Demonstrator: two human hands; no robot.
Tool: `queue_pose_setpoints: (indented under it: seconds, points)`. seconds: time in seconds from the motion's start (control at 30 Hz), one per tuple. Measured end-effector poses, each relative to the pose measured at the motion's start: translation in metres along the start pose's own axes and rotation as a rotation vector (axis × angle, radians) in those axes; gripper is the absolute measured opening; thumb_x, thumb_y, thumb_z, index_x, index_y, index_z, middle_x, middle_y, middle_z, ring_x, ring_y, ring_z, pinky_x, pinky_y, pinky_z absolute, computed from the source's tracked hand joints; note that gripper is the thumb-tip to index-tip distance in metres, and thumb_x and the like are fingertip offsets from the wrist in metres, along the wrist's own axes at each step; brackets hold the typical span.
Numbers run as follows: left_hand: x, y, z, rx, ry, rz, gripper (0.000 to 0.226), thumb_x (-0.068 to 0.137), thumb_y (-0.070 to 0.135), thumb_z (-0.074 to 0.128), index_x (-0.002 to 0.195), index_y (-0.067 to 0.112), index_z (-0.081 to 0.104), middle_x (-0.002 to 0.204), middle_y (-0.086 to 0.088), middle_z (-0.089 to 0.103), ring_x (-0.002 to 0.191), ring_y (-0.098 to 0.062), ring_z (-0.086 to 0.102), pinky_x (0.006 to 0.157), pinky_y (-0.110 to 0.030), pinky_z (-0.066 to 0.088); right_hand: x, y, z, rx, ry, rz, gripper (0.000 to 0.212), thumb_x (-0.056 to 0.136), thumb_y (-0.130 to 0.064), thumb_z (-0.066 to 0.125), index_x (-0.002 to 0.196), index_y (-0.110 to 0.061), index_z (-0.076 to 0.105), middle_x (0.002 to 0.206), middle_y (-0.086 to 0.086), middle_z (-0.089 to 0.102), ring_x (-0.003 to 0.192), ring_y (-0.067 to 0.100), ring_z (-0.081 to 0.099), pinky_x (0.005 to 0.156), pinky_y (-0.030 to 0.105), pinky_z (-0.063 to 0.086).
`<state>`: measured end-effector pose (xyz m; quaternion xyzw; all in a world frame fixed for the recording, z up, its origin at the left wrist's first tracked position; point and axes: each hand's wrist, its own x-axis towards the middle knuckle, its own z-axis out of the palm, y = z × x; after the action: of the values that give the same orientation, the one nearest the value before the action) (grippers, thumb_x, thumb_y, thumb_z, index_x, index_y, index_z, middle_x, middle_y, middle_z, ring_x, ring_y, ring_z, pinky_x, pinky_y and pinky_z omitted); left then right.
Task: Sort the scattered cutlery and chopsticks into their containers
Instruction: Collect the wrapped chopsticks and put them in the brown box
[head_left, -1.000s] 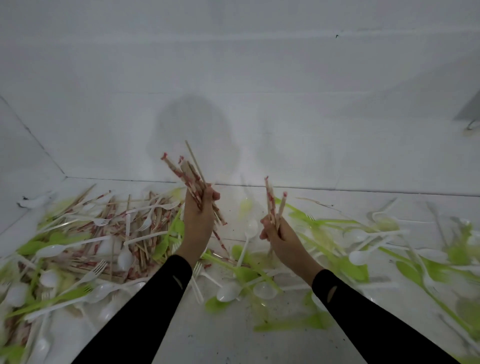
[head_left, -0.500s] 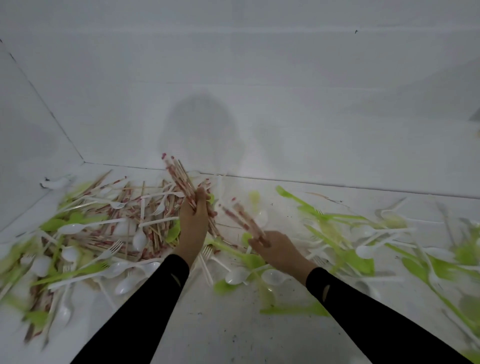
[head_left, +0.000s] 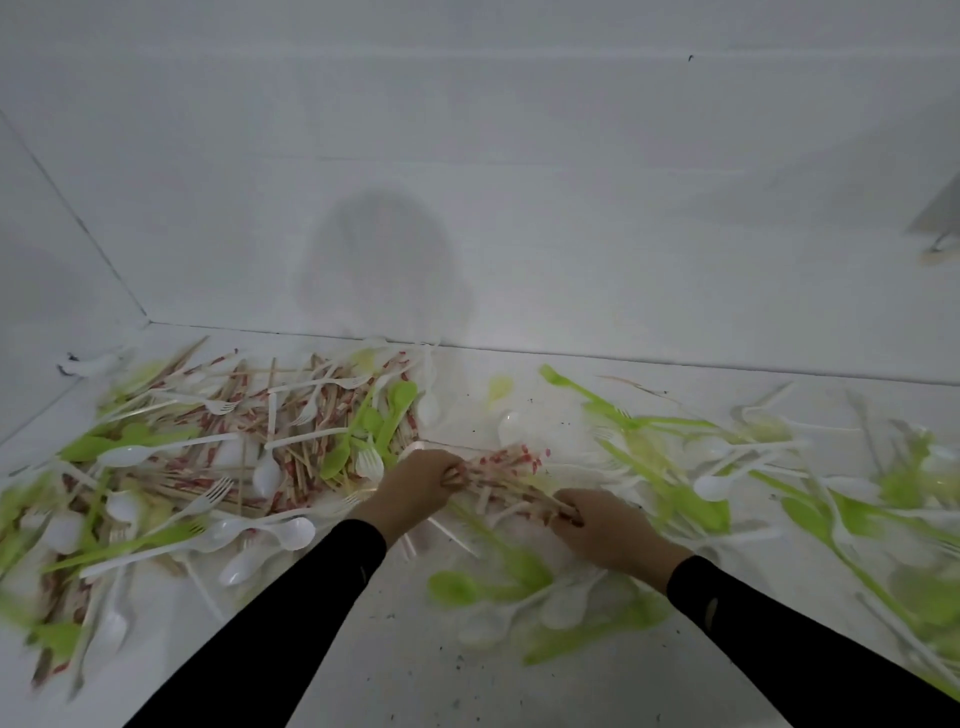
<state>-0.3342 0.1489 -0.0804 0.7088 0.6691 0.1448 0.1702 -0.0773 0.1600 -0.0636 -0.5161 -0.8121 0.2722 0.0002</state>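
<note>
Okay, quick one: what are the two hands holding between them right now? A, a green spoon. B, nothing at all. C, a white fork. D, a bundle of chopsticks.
D: the left hand and right hand each grip one end of the bundle of chopsticks.

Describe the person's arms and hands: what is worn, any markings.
The left hand and right hand are bare, with no gloves, rings or watch showing. The left sleeve and right sleeve are long, black and close-fitting, ending at the wrists, each with a small pale mark on the forearm.
</note>
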Motion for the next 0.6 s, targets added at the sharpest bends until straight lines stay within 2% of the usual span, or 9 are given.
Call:
queue_pose_setpoints:
  seconds: [0.1, 0.23, 0.3, 0.37, 0.47, 0.53, 0.6]
  points:
    - [0.01, 0.001, 0.004, 0.164, -0.071, 0.006, 0.026, 0.094, 0.031, 0.062, 0.106, 0.009, 0.067, 0.106, -0.009, 0.064, 0.101, -0.025, 0.058, 0.083, -0.033, 0.042, 0.001, 0.01, -0.009, 0.163, 0.063, 0.078, 0.022, 0.094, -0.025, 0.049, 0.073, -0.029, 0.046, 0.068, -0.007, 0.051, 0.06, 0.011, 0.046, 0.054, 0.027, 0.032]
    - [0.01, 0.0, 0.0, 0.149, -0.119, 0.109, 0.023, 0.096, 0.023, 0.058, 0.112, 0.009, 0.064, 0.11, -0.008, 0.059, 0.104, -0.026, 0.057, 0.085, -0.037, 0.047, 0.005, 0.022, -0.015, 0.272, 0.122, 0.162, 0.024, 0.096, -0.022, 0.047, 0.072, -0.015, 0.044, 0.066, 0.0, 0.047, 0.057, 0.015, 0.04, 0.056, 0.03, 0.03]
    - [0.006, 0.001, -0.004, 0.096, -0.067, 0.161, 0.023, 0.095, 0.016, 0.058, 0.114, 0.007, 0.066, 0.108, -0.008, 0.059, 0.099, -0.026, 0.056, 0.083, -0.04, 0.049, 0.006, 0.026, -0.02, 0.402, 0.16, 0.195, 0.018, 0.099, -0.023, 0.044, 0.092, -0.013, 0.057, 0.068, 0.001, 0.049, 0.056, 0.016, 0.041, 0.052, 0.027, 0.033]
    - [0.005, -0.001, -0.011, 0.087, 0.014, 0.189, 0.023, 0.092, 0.024, 0.065, 0.107, 0.006, 0.069, 0.102, -0.008, 0.06, 0.093, -0.025, 0.054, 0.079, -0.039, 0.049, 0.006, 0.026, -0.027, 0.555, 0.184, 0.226, 0.021, 0.102, -0.023, 0.039, 0.116, -0.022, 0.055, 0.064, -0.001, 0.044, 0.05, 0.015, 0.035, 0.044, 0.023, 0.03]
    - [0.005, -0.005, -0.031, 0.114, 0.036, 0.146, 0.033, 0.089, 0.038, 0.067, 0.102, 0.007, 0.069, 0.097, -0.006, 0.06, 0.092, -0.022, 0.051, 0.074, -0.034, 0.045, 0.012, 0.019, -0.036, 0.662, 0.191, 0.194, 0.029, 0.103, -0.019, 0.036, 0.126, -0.024, 0.053, 0.064, 0.002, 0.036, 0.048, 0.016, 0.027, 0.043, 0.026, 0.028]
    - [0.007, -0.006, -0.047, 0.173, 0.069, 0.108, 0.022, 0.092, 0.027, 0.063, 0.105, 0.009, 0.066, 0.098, -0.007, 0.062, 0.095, -0.025, 0.053, 0.075, -0.034, 0.041, 0.016, 0.007, -0.041, 0.687, 0.19, 0.15, 0.03, 0.103, -0.019, 0.037, 0.128, -0.025, 0.051, 0.067, 0.005, 0.038, 0.046, 0.015, 0.03, 0.042, 0.027, 0.035]
    - [0.006, -0.01, -0.063, 0.232, 0.124, 0.039, 0.019, 0.091, 0.014, 0.057, 0.109, 0.012, 0.063, 0.097, -0.009, 0.064, 0.096, -0.029, 0.056, 0.077, -0.035, 0.038, 0.02, -0.006, -0.045, 0.729, 0.185, 0.087, 0.026, 0.104, -0.029, 0.04, 0.129, -0.032, 0.047, 0.07, 0.006, 0.04, 0.045, 0.013, 0.036, 0.043, 0.027, 0.044]
